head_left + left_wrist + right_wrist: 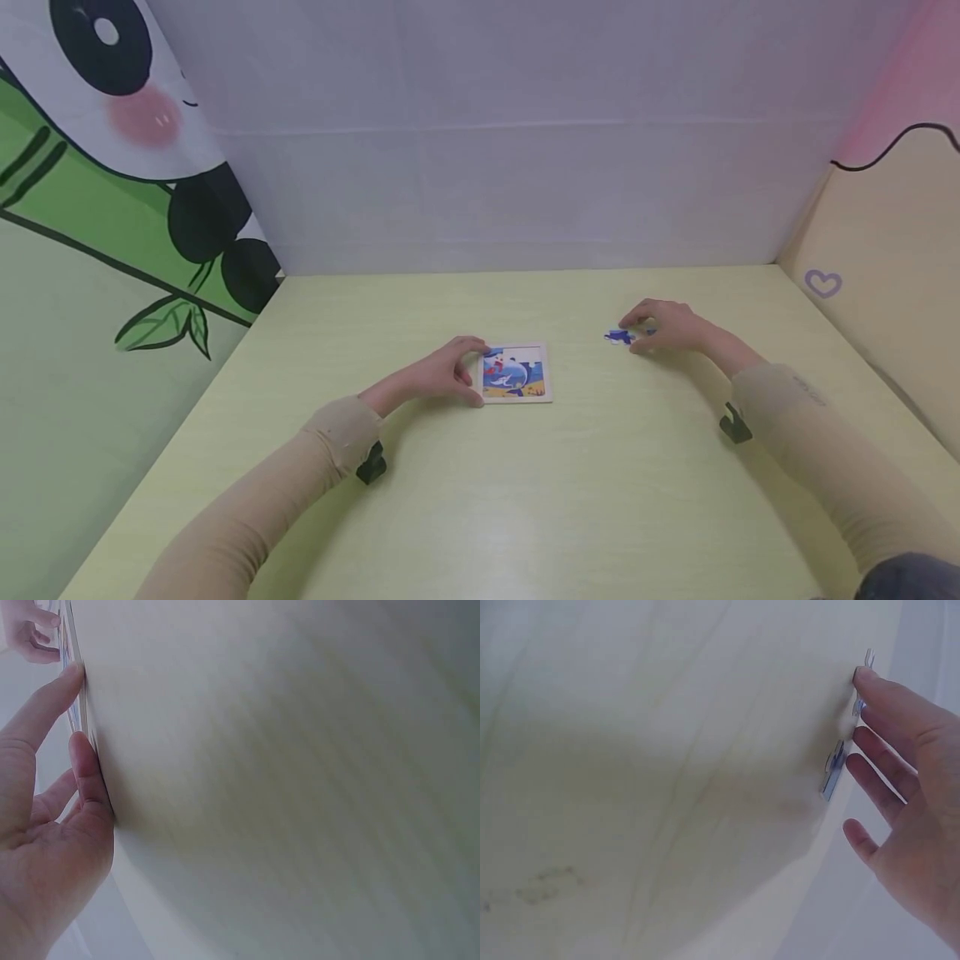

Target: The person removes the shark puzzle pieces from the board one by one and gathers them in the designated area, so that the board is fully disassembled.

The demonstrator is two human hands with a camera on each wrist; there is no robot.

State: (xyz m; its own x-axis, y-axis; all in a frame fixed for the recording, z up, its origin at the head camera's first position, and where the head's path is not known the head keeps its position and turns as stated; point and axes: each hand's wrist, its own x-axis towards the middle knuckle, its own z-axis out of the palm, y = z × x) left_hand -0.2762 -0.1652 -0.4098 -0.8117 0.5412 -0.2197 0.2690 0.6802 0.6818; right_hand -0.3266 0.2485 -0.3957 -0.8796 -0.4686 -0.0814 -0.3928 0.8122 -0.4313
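My left hand (448,369) grips the jigsaw tray (547,375), toward half-past-eight from my right hand (667,324); can't tell whether that pinches pieces (619,337).

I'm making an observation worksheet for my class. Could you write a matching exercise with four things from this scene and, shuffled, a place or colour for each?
Things:
1. Left hand
2. Framed puzzle
3. Right hand
4. Painted leaves

Places and colours:
A. At the loose puzzle pieces
B. Green, left of the table
C. At the frame's left edge
D. Lying flat, between the two hands

Pairs: 1-C, 2-D, 3-A, 4-B
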